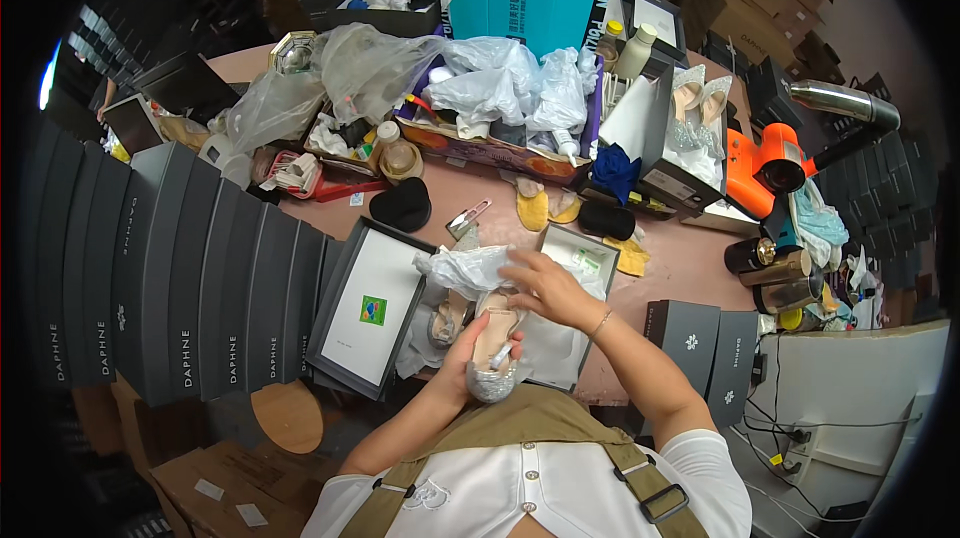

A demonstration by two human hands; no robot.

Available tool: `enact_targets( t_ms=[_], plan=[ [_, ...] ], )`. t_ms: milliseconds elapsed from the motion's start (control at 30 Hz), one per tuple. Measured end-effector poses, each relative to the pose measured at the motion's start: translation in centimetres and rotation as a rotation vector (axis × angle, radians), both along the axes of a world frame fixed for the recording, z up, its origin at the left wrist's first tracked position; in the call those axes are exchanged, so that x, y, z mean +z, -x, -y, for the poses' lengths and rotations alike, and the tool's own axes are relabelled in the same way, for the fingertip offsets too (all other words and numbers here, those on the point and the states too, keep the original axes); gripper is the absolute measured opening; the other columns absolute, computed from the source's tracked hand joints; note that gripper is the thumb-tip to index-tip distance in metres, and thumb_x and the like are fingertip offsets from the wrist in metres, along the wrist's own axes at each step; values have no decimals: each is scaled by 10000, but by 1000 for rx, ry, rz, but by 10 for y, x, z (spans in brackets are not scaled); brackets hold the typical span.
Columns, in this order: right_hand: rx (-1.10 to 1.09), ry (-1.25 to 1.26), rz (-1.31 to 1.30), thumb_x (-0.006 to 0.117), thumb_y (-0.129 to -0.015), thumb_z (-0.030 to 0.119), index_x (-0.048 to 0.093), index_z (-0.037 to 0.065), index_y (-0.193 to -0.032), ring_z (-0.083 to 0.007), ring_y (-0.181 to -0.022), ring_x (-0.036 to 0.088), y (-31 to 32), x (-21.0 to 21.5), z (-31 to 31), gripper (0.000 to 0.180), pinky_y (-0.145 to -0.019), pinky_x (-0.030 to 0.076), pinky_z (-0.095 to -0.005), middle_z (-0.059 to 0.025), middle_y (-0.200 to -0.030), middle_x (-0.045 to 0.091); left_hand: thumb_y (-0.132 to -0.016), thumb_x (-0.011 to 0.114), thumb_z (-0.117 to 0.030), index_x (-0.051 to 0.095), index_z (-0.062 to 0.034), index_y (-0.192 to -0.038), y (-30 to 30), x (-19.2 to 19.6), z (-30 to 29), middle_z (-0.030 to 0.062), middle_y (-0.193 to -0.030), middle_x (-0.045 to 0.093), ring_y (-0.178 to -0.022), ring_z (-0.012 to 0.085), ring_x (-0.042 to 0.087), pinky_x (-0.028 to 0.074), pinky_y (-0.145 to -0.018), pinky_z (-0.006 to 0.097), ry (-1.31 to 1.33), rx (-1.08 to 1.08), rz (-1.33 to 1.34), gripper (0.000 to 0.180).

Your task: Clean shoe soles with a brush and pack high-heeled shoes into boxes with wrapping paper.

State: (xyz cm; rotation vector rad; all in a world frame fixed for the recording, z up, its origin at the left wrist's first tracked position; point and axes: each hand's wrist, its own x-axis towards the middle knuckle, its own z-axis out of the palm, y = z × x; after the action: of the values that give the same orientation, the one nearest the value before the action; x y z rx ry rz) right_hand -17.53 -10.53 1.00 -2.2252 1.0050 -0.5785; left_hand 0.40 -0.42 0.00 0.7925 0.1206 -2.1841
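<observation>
My left hand point(462, 363) is closed around a silver glittery shoe point(491, 385), its toe toward me and its beige insole facing up. A small white piece point(501, 352) shows in the shoe beside my fingertips; its kind is unclear. Above the heel end, my right hand point(552, 290) has its fingers spread, close to crumpled white tissue paper point(465, 268). A second glittery shoe point(441, 322) lies to the left, partly hidden by tissue. To the right sits an open shoe box point(560, 358) with a pale inside, partly covered by my right forearm.
A dark box lid point(345, 348) with a white inside lies at left, beside a row of dark shoe boxes point(160, 268). Behind are a cluttered carton point(500, 153), small scissors point(468, 216), black pads point(401, 205) and an orange heat gun point(765, 163). More dark boxes point(683, 343) stand right.
</observation>
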Motion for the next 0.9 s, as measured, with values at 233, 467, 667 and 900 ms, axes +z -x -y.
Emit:
enact_targets(
  t_ms=[233, 467, 667, 900],
  plan=[
    [-123, -154, 383, 647, -823, 94, 657, 40, -970, -266, -1157, 516, 7, -25, -8, 157, -900, 454, -345, -88, -1049, 645, -950, 448, -375, 517, 62, -1058, -2, -7, 1, 135, -797, 615, -678, 197, 660, 552, -574, 274, -26, -104, -205, 456],
    [-584, -863, 1018, 589, -898, 81, 628, -7, -1021, -137, -938, 586, -7, -27, 5, 155, -829, 464, -258, -54, -977, 641, -922, 475, -396, 492, 64, -1066, 12, 18, 20, 110, -776, 567, -630, 176, 612, 531, -549, 243, -453, 18, -346, 482],
    [-718, -416, 1014, 566, -927, 121, 614, 8, -973, -30, -729, 461, -10, -11, 39, 131, -668, 394, -187, 45, -819, 553, -932, 463, -382, 463, 93, -1068, 0, 0, 13, 136, -838, 550, -676, 206, 602, 549, -645, 281, -139, 29, -378, 495],
    [-666, -162, 556, 592, -880, 160, 522, 10, -1231, -300, -1138, 535, 29, -20, 34, 389, -964, 407, -363, -194, -1218, 553, -927, 347, -587, 465, -40, -1211, 10, 18, 11, 125, -928, 585, -714, 215, 600, 545, -690, 381, 156, 25, 19, 627]
  ],
)
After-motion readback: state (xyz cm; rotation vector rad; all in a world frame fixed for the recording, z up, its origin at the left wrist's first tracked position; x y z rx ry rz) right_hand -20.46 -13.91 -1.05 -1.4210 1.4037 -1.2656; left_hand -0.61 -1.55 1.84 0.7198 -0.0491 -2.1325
